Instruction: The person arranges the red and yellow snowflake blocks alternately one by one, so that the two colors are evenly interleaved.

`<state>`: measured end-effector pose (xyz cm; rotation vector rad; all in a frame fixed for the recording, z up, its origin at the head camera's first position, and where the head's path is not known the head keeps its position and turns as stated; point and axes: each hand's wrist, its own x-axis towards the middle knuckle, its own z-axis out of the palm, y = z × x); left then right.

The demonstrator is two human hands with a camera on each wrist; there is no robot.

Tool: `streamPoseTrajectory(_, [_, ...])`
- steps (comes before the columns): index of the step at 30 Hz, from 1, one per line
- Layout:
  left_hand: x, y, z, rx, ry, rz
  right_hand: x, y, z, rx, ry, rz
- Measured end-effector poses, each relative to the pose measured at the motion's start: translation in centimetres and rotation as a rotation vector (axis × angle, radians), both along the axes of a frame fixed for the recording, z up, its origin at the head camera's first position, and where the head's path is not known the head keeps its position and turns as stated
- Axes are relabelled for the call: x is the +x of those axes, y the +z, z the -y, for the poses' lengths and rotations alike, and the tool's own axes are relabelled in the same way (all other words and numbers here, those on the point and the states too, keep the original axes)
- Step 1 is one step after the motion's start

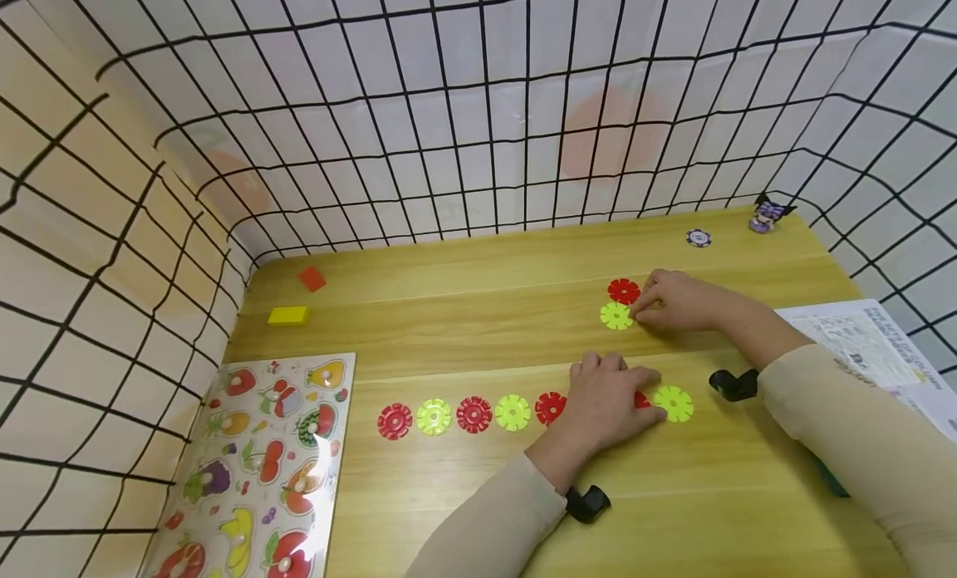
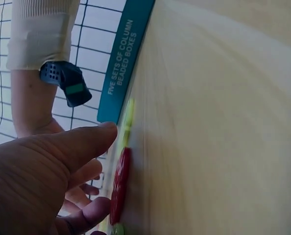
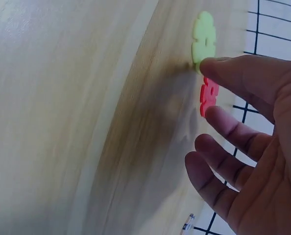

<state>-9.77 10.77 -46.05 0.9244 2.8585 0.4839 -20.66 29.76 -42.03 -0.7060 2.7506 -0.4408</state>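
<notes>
A row of notched plastic discs, red and yellow-green in turn, runs along the table. A red disc (image 1: pixel 395 421) stands at its left end, a yellow-green disc (image 1: pixel 674 404) at its right end. My left hand (image 1: pixel 607 395) lies over the right part of the row with thumb and fingers spread, covering some discs. Further back, my right hand (image 1: pixel 682 301) is beside a loose yellow-green disc (image 1: pixel 616 315), its thumb tip at the disc's edge (image 3: pixel 204 41). Behind that disc lies a loose red disc (image 1: pixel 624 291). The right thumb and forefinger stand apart.
A fruit-picture board (image 1: pixel 340 445) lies at left, with a yellow block (image 1: pixel 288 315) and an orange-red piece (image 1: pixel 311 279) behind it. A blue-white chip (image 1: pixel 699 238) and purple figurine (image 1: pixel 764 216) stand back right. A printed box (image 1: pixel 845 329) is at right. Black wire mesh (image 1: pixel 527 105) surrounds the table.
</notes>
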Motion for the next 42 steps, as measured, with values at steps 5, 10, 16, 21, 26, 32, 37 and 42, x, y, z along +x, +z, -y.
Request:
streamPoseTrajectory(5, [-0.3,0.1,-0.4,-0.027,0.001,-0.020,-0.4,-0.2,0.1,-0.023,-0.062,0.041])
streamPoseTrajectory(10, [-0.4,0.1,-0.6,-0.036,0.007,-0.023,-1.2,-0.6,0.4,-0.047,-0.115,0.050])
streamPoseTrajectory(16, [-0.4,0.1,-0.7,-0.068,0.009,-0.010,-2.3,-1.7,0.4,-0.013,-0.121,0.088])
streamPoseTrajectory(21, [-0.2,-0.1,-0.8,-0.069,0.012,-0.008,-2.5,-2.3,0.5,0.004,-0.151,0.110])
streamPoseTrajectory(26, [-0.2,-0.2,-0.8,-0.063,0.018,-0.006,-2.5,-2.1,0.4,-0.029,-0.170,0.131])
streamPoseTrajectory(32, [-0.1,-0.3,-1.0,-0.065,0.021,-0.011,-2.6,-1.9,0.1,-0.063,-0.197,0.142])
streamPoseTrajectory(37, [-0.1,-0.4,-1.1,-0.059,0.021,-0.010,-2.5,-1.9,-0.1,-0.066,-0.260,0.139])
streamPoseTrajectory(42, [-0.1,-0.4,-1.1,-0.061,0.022,-0.015,-2.4,-2.1,0.0,-0.059,-0.262,0.104])
